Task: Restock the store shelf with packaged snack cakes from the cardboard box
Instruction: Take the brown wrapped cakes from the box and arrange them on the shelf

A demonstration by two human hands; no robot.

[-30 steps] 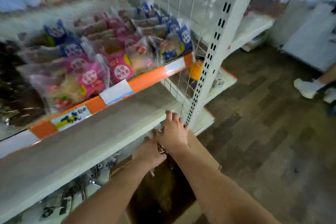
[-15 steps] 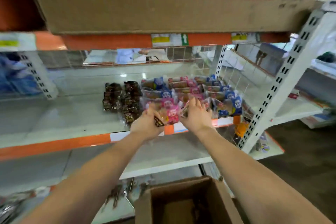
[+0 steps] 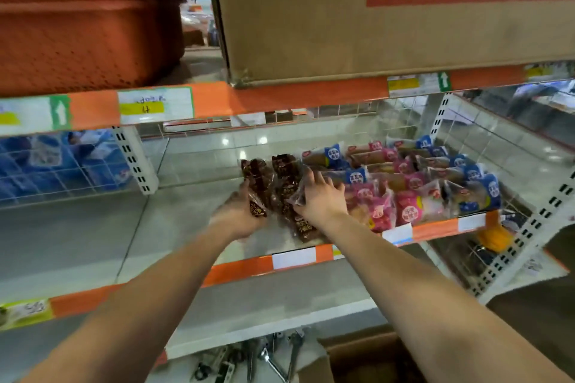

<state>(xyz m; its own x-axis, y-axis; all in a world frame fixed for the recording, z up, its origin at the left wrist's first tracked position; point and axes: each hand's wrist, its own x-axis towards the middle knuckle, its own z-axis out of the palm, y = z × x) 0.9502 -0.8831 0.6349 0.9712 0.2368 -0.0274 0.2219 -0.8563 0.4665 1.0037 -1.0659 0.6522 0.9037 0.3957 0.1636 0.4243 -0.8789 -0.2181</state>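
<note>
On the middle shelf (image 3: 186,224), left hand (image 3: 238,218) has fingers curled round a brown snack cake pack (image 3: 257,211), long axis pointing rearward; right hand (image 3: 322,199) pinches the neighbouring wrapper (image 3: 298,196), with the brown row (image 3: 281,169) just ahead of both.

The left hand (image 3: 238,216) and right hand (image 3: 322,200) each grip brown snack cake packets (image 3: 287,196) above the shelf (image 3: 174,221).

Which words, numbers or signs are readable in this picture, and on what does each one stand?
"贵州佳禾兴农", rest blurred and cut off: red band on the cardboard box.
"4": yellow strip of the price label on the upper shelf edge; the handwriting above it is unreadable.
White up arrow on green: left of that label.
Print on the snack cake packs: too blurred to read.
</note>
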